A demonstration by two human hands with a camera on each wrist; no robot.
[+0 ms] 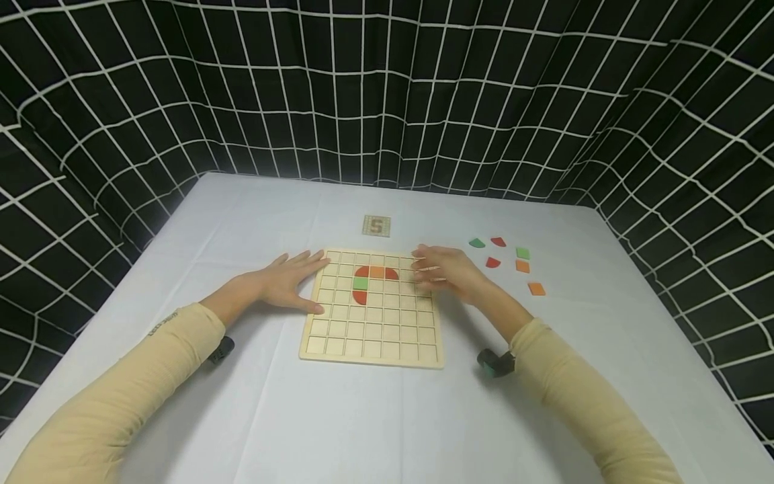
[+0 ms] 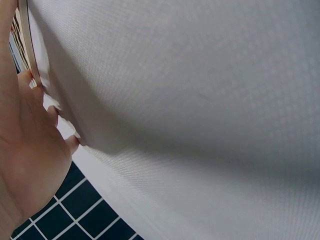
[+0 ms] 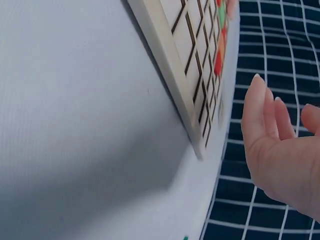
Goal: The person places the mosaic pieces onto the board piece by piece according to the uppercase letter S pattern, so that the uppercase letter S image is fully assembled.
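Observation:
A square wooden grid board (image 1: 357, 331) lies on the white table. On its upper part are a green square (image 1: 360, 284), an orange square (image 1: 377, 271) and several red quarter-round pieces (image 1: 359, 297). My left hand (image 1: 281, 281), fingers spread, touches the board's left edge; the left wrist view shows this hand (image 2: 32, 150) at the edge. Over the board's upper right edge hangs my right hand (image 1: 450, 272), fingers relaxed and holding nothing. In the right wrist view that hand (image 3: 285, 145) appears raised beside the board (image 3: 167, 65).
Loose pieces lie right of the board: a green quarter-round (image 1: 477, 243), red quarter-rounds (image 1: 492, 262), a green square (image 1: 523, 253) and orange squares (image 1: 536, 289). A small tile marked 5 (image 1: 377, 226) sits behind the board. Black curtains with white grid lines surround the table.

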